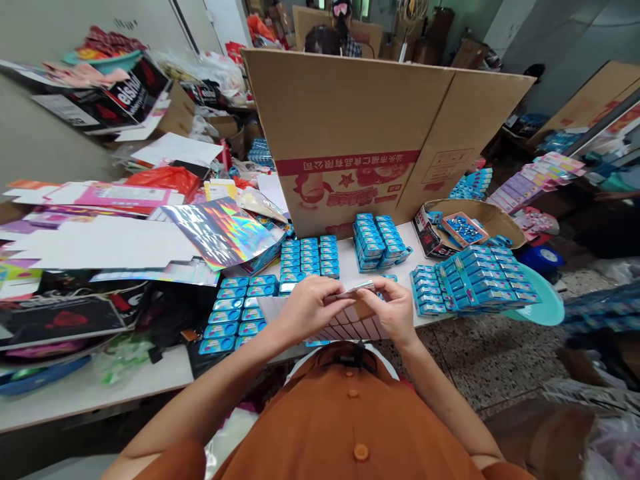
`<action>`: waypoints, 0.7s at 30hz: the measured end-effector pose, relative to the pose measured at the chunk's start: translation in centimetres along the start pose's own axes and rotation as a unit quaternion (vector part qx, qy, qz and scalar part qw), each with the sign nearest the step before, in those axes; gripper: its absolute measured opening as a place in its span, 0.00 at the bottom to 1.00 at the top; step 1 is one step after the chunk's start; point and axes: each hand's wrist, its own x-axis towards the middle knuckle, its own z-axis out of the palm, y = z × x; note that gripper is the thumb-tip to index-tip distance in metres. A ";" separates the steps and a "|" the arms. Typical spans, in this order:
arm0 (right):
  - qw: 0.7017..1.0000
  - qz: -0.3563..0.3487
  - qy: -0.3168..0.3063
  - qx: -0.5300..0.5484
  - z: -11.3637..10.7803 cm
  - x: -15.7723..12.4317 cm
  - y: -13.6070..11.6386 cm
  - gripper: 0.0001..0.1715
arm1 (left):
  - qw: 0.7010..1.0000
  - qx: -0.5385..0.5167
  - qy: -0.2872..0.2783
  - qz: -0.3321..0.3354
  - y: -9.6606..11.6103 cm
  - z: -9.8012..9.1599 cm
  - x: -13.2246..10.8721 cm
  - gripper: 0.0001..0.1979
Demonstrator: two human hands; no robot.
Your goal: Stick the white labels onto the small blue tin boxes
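My left hand [306,308] and my right hand [396,308] meet close in front of my chest, fingers curled around a small flat shiny piece [354,291], likely a folded box blank. Under them lies a pale sheet marked off in rectangles [350,327]. Around the hands the white table [125,383] carries many small blue boxes: flat rows [235,313] at the left, a stack [310,257] behind my left hand, another stack [377,240] in the middle, and a big pile [470,280] at the right.
A large open cardboard carton [370,133] stands upright behind the stacks. Holographic sheets [220,230], papers and flat packaging cover the table's left. A round tray [480,220] with blue boxes and a teal basin [540,307] sit right. Another person's head [325,37] shows beyond.
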 end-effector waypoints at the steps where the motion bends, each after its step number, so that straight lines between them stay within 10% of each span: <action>1: 1.000 0.009 0.002 0.012 0.1 -0.1 0.0 0.08 | 1.000 0.004 -0.002 0.000 0.0 0.0 -0.1 0.16; 5: 0.992 -0.084 0.026 -0.089 -0.5 -0.1 -0.6 0.21 | 1.000 0.015 -0.010 0.011 0.0 -0.3 -0.4 0.14; 10: 0.888 -0.310 -0.091 -0.327 -2.0 0.7 -2.2 0.18 | 1.000 0.005 -0.021 0.016 0.4 -0.7 -0.5 0.13; 16: 0.834 -0.378 -0.128 -0.381 -2.6 0.0 -2.3 0.18 | 0.997 -0.041 -0.058 -0.025 0.9 -0.8 -0.5 0.19; 21: 0.851 -0.358 -0.131 -0.360 -2.6 -0.4 -2.0 0.19 | 0.996 -0.044 -0.072 -0.031 1.1 -0.8 -0.8 0.19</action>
